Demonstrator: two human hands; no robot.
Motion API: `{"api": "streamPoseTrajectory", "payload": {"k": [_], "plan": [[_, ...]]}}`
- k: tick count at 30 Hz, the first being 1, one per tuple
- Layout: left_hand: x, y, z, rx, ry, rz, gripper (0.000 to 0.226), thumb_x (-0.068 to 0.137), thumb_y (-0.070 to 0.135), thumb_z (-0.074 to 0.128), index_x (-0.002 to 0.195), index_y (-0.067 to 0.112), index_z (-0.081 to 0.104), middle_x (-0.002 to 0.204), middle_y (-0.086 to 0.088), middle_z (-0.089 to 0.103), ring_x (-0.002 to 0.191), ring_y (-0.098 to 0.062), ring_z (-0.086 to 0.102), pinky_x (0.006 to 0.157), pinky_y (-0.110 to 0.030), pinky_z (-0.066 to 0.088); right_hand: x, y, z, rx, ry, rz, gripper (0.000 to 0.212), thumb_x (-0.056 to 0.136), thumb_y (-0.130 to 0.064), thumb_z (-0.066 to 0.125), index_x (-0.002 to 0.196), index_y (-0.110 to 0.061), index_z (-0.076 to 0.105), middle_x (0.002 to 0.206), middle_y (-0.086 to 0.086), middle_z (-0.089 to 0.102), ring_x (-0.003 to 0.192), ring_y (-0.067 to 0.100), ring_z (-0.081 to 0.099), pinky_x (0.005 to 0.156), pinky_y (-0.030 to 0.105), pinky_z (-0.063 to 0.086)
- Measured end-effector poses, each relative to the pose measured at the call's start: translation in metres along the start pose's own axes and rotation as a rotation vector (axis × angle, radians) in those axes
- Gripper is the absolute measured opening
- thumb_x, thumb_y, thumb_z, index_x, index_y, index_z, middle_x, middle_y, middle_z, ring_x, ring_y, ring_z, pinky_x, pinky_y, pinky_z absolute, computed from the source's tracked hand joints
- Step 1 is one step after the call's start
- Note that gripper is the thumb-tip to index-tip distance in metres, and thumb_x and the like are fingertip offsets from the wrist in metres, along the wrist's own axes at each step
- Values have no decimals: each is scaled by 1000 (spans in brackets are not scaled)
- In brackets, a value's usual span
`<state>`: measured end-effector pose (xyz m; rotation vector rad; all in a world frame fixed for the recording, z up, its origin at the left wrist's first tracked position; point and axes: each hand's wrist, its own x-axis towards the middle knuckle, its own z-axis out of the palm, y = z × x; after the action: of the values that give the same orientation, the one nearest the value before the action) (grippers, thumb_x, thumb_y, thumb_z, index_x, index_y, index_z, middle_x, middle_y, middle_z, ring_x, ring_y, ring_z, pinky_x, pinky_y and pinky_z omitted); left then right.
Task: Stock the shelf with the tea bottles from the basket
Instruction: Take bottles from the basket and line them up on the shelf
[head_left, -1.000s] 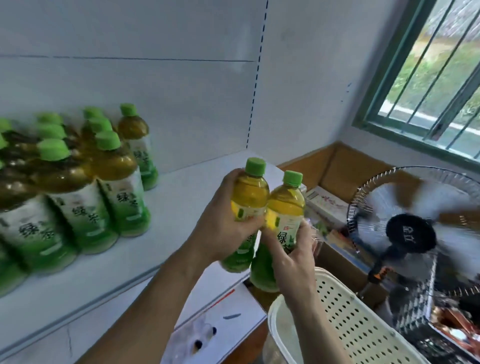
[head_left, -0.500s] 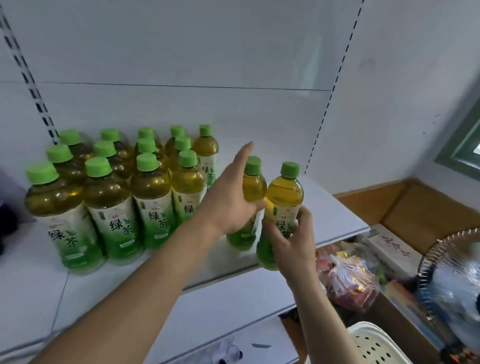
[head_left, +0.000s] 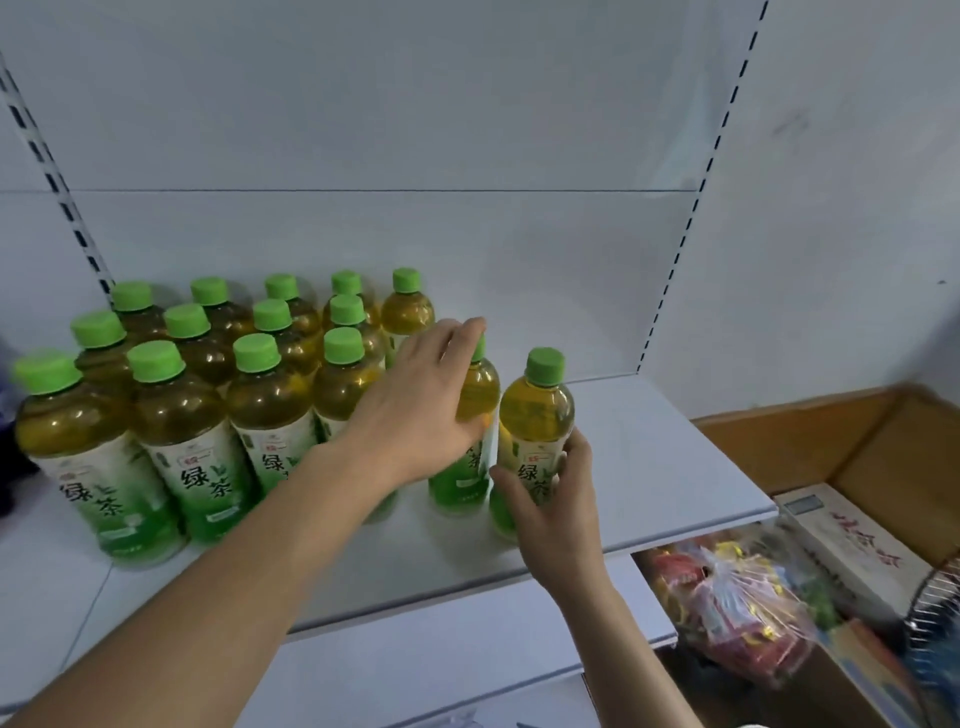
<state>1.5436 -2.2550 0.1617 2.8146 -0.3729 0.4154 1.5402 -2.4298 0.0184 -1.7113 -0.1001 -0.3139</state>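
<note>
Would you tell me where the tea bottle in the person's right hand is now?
In the head view, the green-capped tea bottle gripped by the right hand stands right of centre on the white shelf, beside the bottle under the left hand.

tea bottles (head_left: 197, 447): amber, green caps, white-green labels | shelf (head_left: 649, 467): white | box (head_left: 810, 441): brown

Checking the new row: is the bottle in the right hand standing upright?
Upright. The bottle stands cap-up on the shelf, label level, with the right hand curled round its lower half.
</note>
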Motion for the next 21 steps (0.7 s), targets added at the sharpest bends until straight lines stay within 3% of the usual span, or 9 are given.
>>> {"api": "streamPoseTrajectory", "payload": {"k": [5,9,11,17,21], "plan": [[18,6,-19,230,-2,9,54,110,45,48,155,18,39,149,-9,56,136,-30,53,108,-53,51,-7,11,-8,-131,-69,-56,88,90,-47,79,165,-39,34,146,-7,60,130,17,65,101,52,60],[33,4,-36,282,-107,1,42,110,44,51,144,20,49,134,-4,64,122,-27,61,98,-53,54,-17,16,-16,-294,-113,-54,101,95,-40,80,172,-44,16,146,-14,49,127,5,56,94,27,52],[41,3,-43,303,-173,-6,40,109,47,53,138,20,56,126,-3,65,115,-27,63,95,-52,55,-20,18,-20,-353,-115,-71,104,95,-39,81,173,-46,13,142,-15,48,123,6,55,89,22,50],[60,2,-53,376,-233,11,35,105,54,59,100,20,59,95,0,64,85,-21,61,80,-48,58,-23,20,-21,-426,-111,-38,111,93,-36,83,174,-43,8,139,-17,52,128,12,54,102,42,56],[70,-12,-50,370,-197,-8,36,103,55,62,108,19,63,95,0,65,89,-24,62,79,-47,56,-24,21,-18,-455,-88,-19,112,93,-37,84,174,-44,7,140,-21,49,131,11,52,103,37,53]]}}
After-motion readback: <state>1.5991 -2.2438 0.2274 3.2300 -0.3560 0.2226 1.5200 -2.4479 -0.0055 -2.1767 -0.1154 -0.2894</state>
